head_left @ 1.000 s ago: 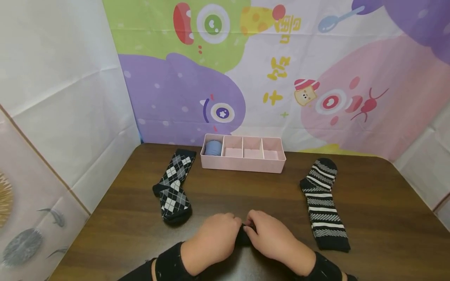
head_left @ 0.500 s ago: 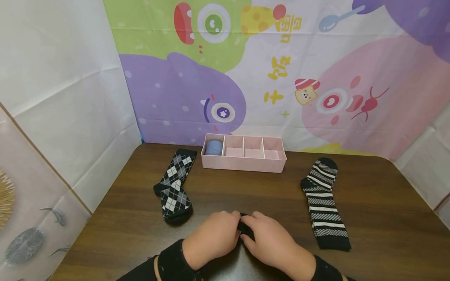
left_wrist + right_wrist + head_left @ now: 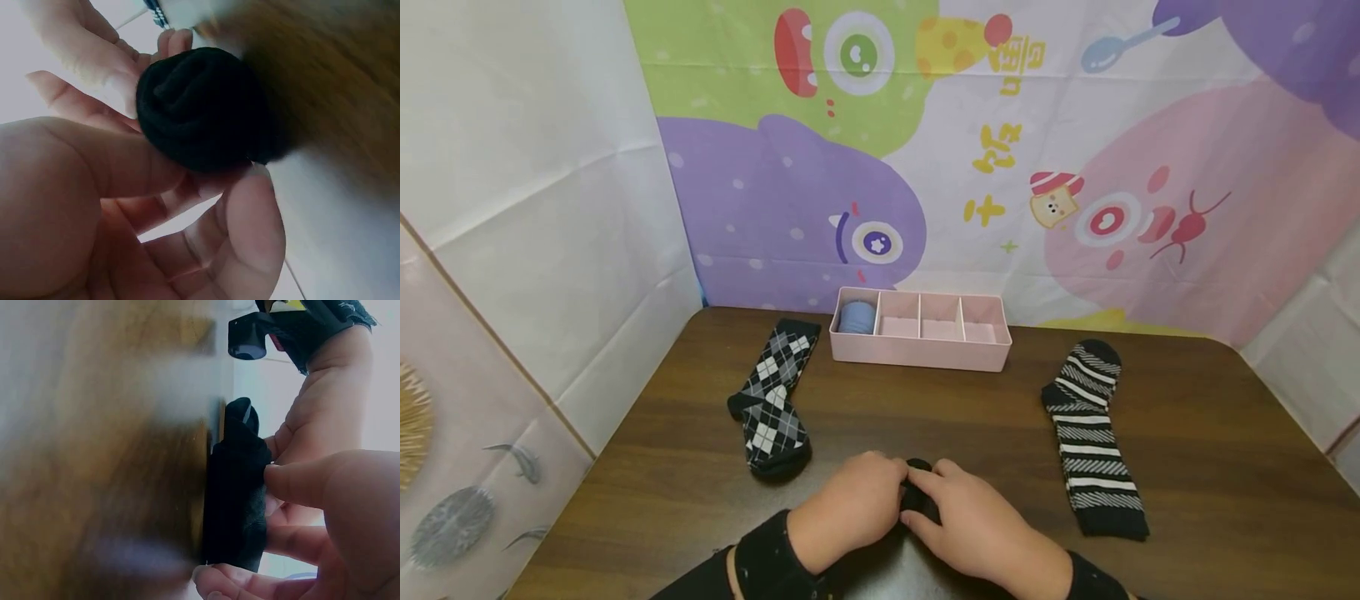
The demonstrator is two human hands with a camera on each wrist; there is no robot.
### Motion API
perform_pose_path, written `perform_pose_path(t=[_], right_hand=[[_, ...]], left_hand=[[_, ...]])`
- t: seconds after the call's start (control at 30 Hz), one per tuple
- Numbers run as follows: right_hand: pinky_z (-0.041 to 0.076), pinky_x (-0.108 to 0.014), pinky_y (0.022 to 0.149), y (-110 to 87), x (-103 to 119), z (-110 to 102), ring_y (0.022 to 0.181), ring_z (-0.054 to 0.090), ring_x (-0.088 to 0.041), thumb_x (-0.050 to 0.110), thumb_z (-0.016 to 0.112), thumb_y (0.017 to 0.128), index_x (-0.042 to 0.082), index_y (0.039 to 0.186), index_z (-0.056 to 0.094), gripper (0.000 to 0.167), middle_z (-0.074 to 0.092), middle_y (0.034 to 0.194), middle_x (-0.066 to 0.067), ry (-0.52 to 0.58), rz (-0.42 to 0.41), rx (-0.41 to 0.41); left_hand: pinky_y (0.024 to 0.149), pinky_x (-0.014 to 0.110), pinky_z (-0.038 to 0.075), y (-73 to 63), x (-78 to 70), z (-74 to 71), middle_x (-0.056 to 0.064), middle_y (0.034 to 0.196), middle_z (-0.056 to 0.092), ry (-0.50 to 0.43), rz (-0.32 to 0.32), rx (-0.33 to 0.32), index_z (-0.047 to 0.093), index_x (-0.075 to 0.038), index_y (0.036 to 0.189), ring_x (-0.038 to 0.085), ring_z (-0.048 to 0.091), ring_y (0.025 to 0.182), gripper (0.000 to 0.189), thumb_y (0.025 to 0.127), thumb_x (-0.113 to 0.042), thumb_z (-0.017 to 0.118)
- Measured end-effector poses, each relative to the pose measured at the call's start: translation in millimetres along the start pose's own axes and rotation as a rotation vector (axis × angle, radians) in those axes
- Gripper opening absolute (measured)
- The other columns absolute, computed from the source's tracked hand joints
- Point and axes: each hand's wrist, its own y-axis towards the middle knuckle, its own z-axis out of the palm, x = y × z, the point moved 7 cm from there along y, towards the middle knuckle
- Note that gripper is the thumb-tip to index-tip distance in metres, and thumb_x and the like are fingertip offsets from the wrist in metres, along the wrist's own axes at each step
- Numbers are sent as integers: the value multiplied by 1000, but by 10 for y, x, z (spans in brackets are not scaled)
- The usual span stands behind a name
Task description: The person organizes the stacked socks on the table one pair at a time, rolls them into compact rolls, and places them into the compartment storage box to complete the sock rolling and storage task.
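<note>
A black sock (image 3: 919, 500), rolled into a compact bundle, sits between both hands low in the middle of the head view. My left hand (image 3: 853, 498) grips its left side, and my right hand (image 3: 973, 518) pinches it from the right with thumb and fingers. Seen from the left wrist, the spiral folded end of the rolled sock (image 3: 200, 106) faces the camera, with fingers of both hands around it. From the right wrist, the roll (image 3: 237, 506) lies close over the table, a small loose flap showing at its far end.
An argyle sock (image 3: 775, 396) lies flat to the left and a striped sock (image 3: 1096, 450) to the right. At the back of the table (image 3: 925, 408) stands a pink divided box (image 3: 917, 353), a blue roll (image 3: 857, 317) in its leftmost compartment. A cartoon cloth (image 3: 985, 275) hangs behind.
Between the hands, the black sock has turned and now shows as a rounder roll, its end sticking up past the fingertips. The right fingers have shifted slightly left over it. Other things stay put.
</note>
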Motion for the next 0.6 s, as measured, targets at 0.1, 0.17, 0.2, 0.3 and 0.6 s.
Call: perform_pose_path(t=[0.1,0.17,0.2,0.3,0.6], right_hand=[[52,-34,75,1,-11,19,81,56,-8,47,69,97,14,147,58,60,59,107,0,0,12,20],[53,-37,78,4,-14,23,85,58,-9,48,69,97,15,148,57,62,60,111,-1,0,21,27],[53,-37,78,5,-13,23,85,58,-10,49,69,97,15,149,56,63,60,112,-2,1,24,31],[52,-38,77,8,-5,18,86,58,-11,49,69,97,15,150,55,65,60,112,-3,8,31,37],[50,-36,75,15,-16,18,82,55,-11,51,67,97,15,148,56,64,58,109,0,24,67,58]], left_hand=[[87,40,56,10,15,3,9,101,72,8,-13,-4,75,-6,114,25,67,100,21,100,-20,68],[87,39,56,16,25,5,10,103,71,-4,-22,-2,73,-3,115,24,66,101,23,99,-20,69],[87,39,56,21,31,9,10,104,70,-12,-24,2,72,-2,116,24,66,102,25,99,-20,69],[86,38,56,50,67,28,11,103,69,-69,-29,10,69,0,115,24,66,102,24,98,-17,69],[82,34,55,147,198,65,7,106,74,-252,-40,70,72,-3,115,17,68,98,20,97,-10,67]])
